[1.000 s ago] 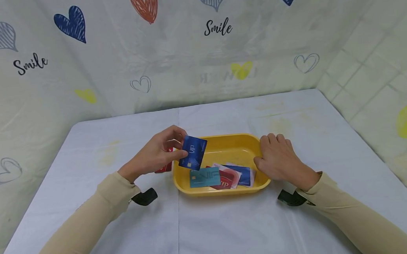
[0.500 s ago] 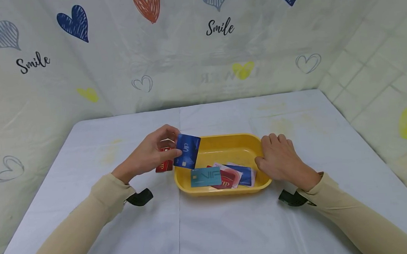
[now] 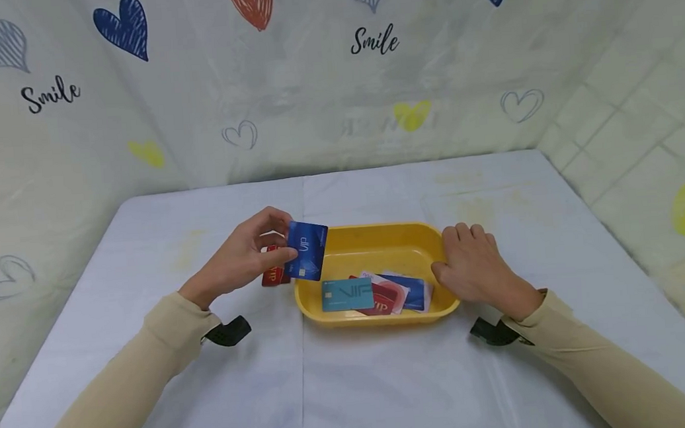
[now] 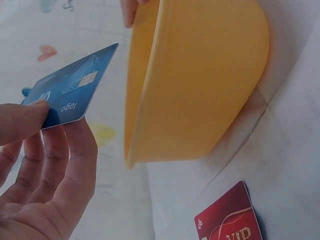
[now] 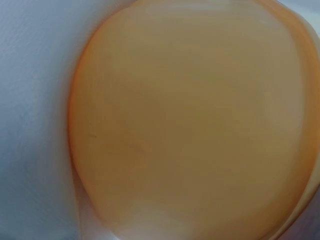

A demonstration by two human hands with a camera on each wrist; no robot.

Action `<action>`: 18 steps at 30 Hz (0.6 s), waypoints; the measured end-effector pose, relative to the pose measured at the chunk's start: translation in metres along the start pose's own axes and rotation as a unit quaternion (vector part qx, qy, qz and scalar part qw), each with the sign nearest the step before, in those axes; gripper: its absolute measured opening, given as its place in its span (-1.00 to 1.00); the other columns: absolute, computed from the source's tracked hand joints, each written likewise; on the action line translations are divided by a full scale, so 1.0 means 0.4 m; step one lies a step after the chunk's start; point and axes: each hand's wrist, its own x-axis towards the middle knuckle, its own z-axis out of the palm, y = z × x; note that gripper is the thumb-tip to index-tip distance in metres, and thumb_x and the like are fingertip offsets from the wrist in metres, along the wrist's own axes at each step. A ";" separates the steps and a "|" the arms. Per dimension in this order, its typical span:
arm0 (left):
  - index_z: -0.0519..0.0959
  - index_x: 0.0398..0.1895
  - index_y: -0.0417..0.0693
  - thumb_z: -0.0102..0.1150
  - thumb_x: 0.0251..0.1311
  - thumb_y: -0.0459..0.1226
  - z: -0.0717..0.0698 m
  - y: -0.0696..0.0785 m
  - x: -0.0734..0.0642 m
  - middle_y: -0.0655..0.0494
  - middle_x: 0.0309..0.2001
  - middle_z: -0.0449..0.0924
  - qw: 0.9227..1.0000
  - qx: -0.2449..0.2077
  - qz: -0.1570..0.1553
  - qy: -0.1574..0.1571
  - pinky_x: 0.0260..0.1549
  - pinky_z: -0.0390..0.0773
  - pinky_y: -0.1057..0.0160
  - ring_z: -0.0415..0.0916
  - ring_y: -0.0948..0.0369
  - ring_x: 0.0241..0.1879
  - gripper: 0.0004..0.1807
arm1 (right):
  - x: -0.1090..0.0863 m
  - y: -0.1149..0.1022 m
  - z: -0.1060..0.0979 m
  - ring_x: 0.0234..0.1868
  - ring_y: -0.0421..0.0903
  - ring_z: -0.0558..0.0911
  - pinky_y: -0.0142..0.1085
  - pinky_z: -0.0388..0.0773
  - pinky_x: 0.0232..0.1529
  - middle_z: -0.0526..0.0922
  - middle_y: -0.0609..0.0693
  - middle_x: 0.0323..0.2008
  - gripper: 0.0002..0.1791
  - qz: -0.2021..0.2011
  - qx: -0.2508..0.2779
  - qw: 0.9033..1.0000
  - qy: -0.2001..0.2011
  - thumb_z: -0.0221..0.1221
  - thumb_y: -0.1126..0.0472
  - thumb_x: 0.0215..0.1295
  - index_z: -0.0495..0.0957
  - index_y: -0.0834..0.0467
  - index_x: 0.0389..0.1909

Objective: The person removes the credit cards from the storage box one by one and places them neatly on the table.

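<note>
My left hand [image 3: 240, 253] pinches a blue VIP card [image 3: 308, 249] between thumb and fingers, tilted above the left end of a yellow plastic tray [image 3: 380, 240]. In the left wrist view, the card's chip and "logo" print face the camera. A red VIP card [image 3: 272, 273] lies on the table just left of the tray, partly behind my left hand. With curled fingers my right hand [image 3: 476, 265] grips the tray's right rim. Inside the tray are a teal card [image 3: 347, 295], a red-and-pink card [image 3: 387, 300] and a blue card [image 3: 413, 290], overlapping near the front wall.
The tray stands on a white-covered table [image 3: 378, 384] with a crease running toward the front. Behind it hangs a pale sheet [image 3: 309, 77] printed with hearts and "Smile". In the right wrist view, the tray's outer wall [image 5: 190, 120] takes up most of the picture.
My left hand has moved left with the blue card, from over the tray's inside to its left rim. My right hand stays on the right rim.
</note>
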 end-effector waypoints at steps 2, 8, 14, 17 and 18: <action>0.39 0.21 0.02 0.31 0.32 -0.31 -0.007 -0.001 -0.004 -0.07 0.16 0.52 1.000 -0.002 -0.006 0.006 0.07 0.74 0.07 0.61 -0.01 0.13 -0.55 | 0.002 -0.003 -0.006 -0.19 0.15 0.25 -0.11 0.10 -0.22 0.31 0.14 -0.31 -0.73 0.001 -0.003 1.000 0.000 -0.04 0.09 0.36 0.31 0.27 -0.23; 0.37 0.23 -0.01 0.32 0.33 -0.30 -0.016 -0.010 -0.019 -0.08 0.17 0.52 1.000 0.007 -0.016 0.022 0.06 0.75 0.06 0.60 -0.03 0.14 -0.52 | 0.000 -0.004 -0.005 -0.20 0.15 0.25 -0.12 0.09 -0.23 0.30 0.14 -0.32 -0.73 0.002 -0.006 1.000 0.001 -0.03 0.10 0.35 0.31 0.27 -0.24; 0.36 0.26 -0.02 0.32 0.33 -0.27 -0.027 -0.014 -0.030 -0.11 0.20 0.52 0.999 0.006 -0.023 0.030 0.08 0.74 0.03 0.58 -0.04 0.16 -0.50 | 0.000 -0.004 -0.006 -0.18 0.15 0.26 -0.11 0.10 -0.21 0.31 0.14 -0.30 -0.74 0.005 -0.007 1.000 -0.002 -0.03 0.09 0.35 0.31 0.25 -0.25; 0.36 0.25 -0.02 0.32 0.33 -0.27 -0.032 -0.018 -0.034 -0.11 0.21 0.52 0.999 0.002 -0.026 0.032 0.06 0.75 0.04 0.58 -0.04 0.15 -0.51 | -0.001 -0.003 -0.006 -0.18 0.16 0.26 -0.11 0.10 -0.21 0.31 0.14 -0.30 -0.74 0.005 -0.010 1.000 0.001 -0.03 0.09 0.34 0.31 0.25 -0.25; 0.35 0.26 -0.03 0.31 0.34 -0.28 -0.033 -0.020 -0.035 -0.11 0.21 0.52 0.999 0.000 -0.026 0.032 0.04 0.75 0.06 0.58 -0.04 0.15 -0.51 | -0.001 -0.003 -0.007 -0.18 0.16 0.26 -0.11 0.10 -0.21 0.31 0.14 -0.31 -0.74 0.004 -0.010 1.000 0.001 -0.03 0.09 0.34 0.31 0.25 -0.25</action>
